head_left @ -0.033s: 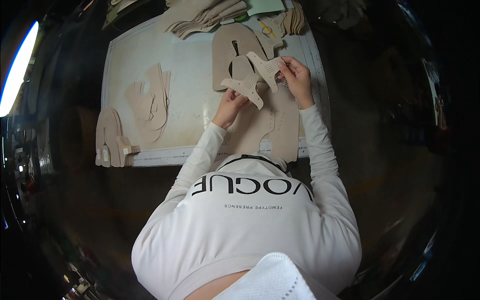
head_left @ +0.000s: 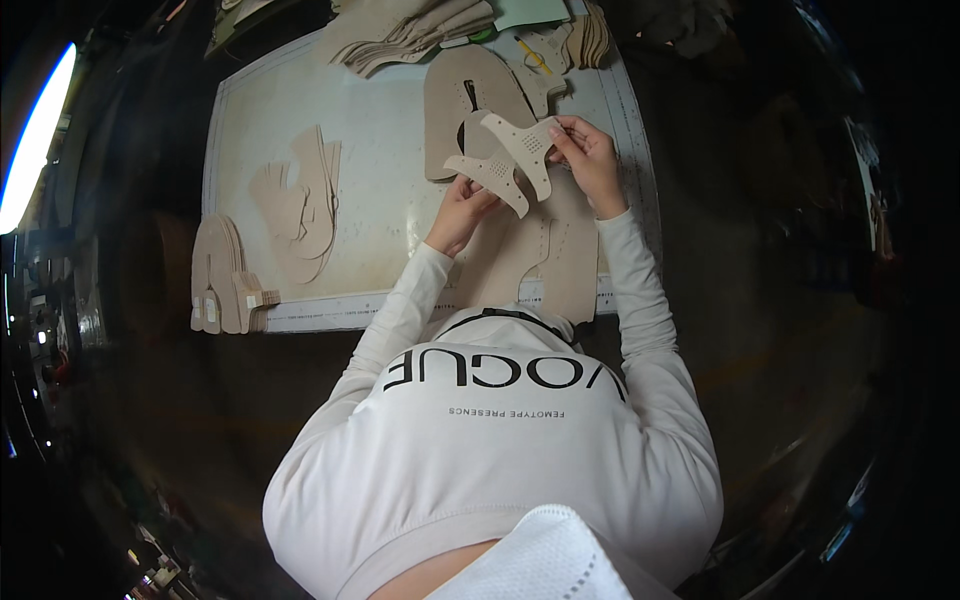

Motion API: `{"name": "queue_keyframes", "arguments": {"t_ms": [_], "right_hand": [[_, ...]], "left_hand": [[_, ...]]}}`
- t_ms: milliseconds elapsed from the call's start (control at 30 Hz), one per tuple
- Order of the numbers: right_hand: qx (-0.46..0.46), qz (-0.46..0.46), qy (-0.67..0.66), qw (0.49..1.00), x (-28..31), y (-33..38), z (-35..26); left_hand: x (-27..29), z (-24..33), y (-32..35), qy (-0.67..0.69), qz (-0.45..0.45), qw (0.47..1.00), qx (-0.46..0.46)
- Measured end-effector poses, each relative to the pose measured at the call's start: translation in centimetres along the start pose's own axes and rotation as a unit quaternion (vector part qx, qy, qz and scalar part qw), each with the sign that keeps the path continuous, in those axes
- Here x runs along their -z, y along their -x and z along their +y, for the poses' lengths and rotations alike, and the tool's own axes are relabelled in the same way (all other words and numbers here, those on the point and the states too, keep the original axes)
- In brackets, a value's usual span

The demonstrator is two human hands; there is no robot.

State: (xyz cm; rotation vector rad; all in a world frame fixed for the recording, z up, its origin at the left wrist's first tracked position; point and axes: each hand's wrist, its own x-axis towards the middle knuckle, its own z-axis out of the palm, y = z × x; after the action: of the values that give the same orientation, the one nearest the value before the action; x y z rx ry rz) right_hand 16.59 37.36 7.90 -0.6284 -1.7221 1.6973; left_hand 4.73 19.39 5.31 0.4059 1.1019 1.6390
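My left hand (head_left: 463,213) pinches a beige perforated shoe-upper piece (head_left: 490,178) at its lower left edge. A second beige perforated shoe-upper piece (head_left: 531,147), of like shape, is held by its right end in my right hand (head_left: 590,160). The two pieces are side by side over the table, their near edges close together; whether they touch I cannot tell. Beneath and behind them lies a stack of large U-shaped beige pieces (head_left: 450,85). Long flat beige pieces (head_left: 570,255) extend from under my hands to the table's near edge.
On the pale table (head_left: 380,120), curved beige pieces (head_left: 318,215) lie at left. Stacked U-shaped pieces (head_left: 220,255) sit at the near left corner. Along the far edge are layered beige pieces (head_left: 420,35), a yellow pen (head_left: 531,54) and another small stack (head_left: 588,40).
My right hand's piece has moved left and slightly nearer to me, closing toward the other piece. My left hand has hardly moved.
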Motion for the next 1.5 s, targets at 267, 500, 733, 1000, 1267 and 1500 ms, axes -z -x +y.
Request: {"name": "queue_keyframes", "arguments": {"t_ms": [267, 500, 733, 1000, 1267, 1500], "right_hand": [[-0.058, -0.085, -0.008, 0.995, -2.6, 1.3, 1.6], [-0.032, -0.162, 0.109, 0.98, -2.7, 1.2, 1.9], [-0.047, -0.017, -0.001, 0.999, 0.2, -6.6, 2.2], [-0.113, 0.172, 0.019, 0.978, 3.1, -14.2, 8.6], [0.063, 0.188, 0.332, 0.922, 5.6, -14.2, 11.7], [-0.083, -0.058, 0.396, 0.913, 8.5, -4.7, 8.2]], "left_hand": [[-0.7, 0.0, 0.3, 0.022, 0.005, 0.999, 0.032], [-0.7, -0.1, 0.2, 0.004, 0.043, 0.999, 0.012], [0.2, -0.9, 1.4, -0.022, 0.052, 0.998, 0.036], [2.0, -3.7, 4.6, -0.029, 0.087, 0.993, 0.072], [3.5, -4.0, 5.2, -0.01, 0.13, 0.99, 0.061], [3.7, -3.3, 4.4, -0.053, 0.132, 0.99, 0.028]]}}
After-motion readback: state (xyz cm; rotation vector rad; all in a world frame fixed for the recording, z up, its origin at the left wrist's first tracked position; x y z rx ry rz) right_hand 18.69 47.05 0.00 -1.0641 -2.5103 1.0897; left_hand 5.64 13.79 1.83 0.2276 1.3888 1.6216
